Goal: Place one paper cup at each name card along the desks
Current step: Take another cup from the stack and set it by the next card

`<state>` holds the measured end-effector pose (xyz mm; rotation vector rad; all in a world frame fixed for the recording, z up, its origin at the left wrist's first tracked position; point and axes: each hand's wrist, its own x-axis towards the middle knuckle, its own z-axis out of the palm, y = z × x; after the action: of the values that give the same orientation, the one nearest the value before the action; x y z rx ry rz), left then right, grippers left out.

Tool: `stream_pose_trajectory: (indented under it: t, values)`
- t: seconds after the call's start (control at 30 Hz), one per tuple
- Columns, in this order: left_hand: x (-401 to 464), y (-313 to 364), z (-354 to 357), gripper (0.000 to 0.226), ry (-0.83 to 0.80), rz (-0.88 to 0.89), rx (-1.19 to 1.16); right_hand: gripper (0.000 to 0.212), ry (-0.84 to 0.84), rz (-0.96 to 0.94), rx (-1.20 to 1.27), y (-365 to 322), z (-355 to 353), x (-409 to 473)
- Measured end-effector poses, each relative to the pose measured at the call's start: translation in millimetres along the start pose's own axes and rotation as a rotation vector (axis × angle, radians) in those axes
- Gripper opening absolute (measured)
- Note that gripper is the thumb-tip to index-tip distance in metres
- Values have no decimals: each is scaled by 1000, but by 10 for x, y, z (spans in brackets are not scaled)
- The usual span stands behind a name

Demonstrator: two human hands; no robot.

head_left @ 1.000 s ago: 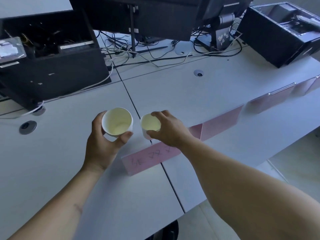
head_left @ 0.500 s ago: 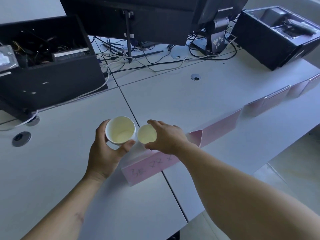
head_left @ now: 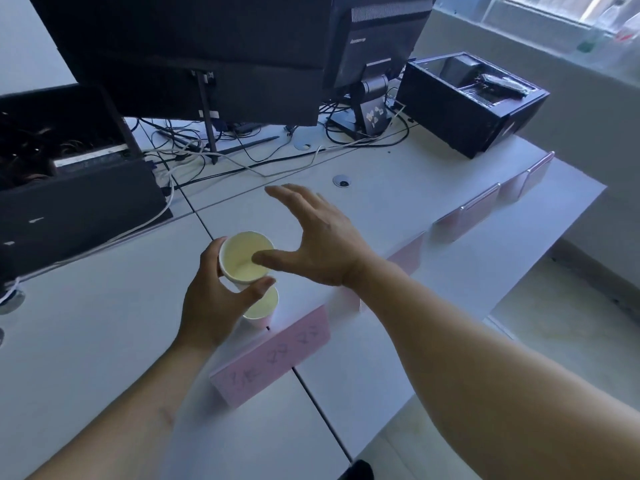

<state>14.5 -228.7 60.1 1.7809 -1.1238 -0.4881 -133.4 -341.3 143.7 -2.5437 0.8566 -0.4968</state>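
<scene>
Released since half a second ago, one cup (head_left: 262, 308) now stands on the desk (head_left: 86, 341) just behind the near name card (head_left: 273, 355), half hidden by the left hand's thumb. That left hand (head_left: 211, 299) is clamped around a second cup (head_left: 244, 258), held above the first. Lifted off and above both, the right hand (head_left: 318, 244) has its fingers spread apart, empty, its thumb crossing the held cup's rim. Beyond the card, more pink cards (head_left: 481, 213) run rightward, their writing unreadable; the right arm covers part of the next one.
</scene>
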Motion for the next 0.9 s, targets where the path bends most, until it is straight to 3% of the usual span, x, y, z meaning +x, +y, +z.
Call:
stream_pose_trajectory:
  t: [0.23,0.67,0.9]
  values:
    - [242,348,429,85,-40,37,-15,68,-73,-31,-117,329,-220,-7]
    - [476,755,1261,77,28,-36,36,74,-162,-129,-140,1124,-603,66]
    - [593,898,1599,80,49,-63,51,76,-54,-214,-173,1430,-773,75]
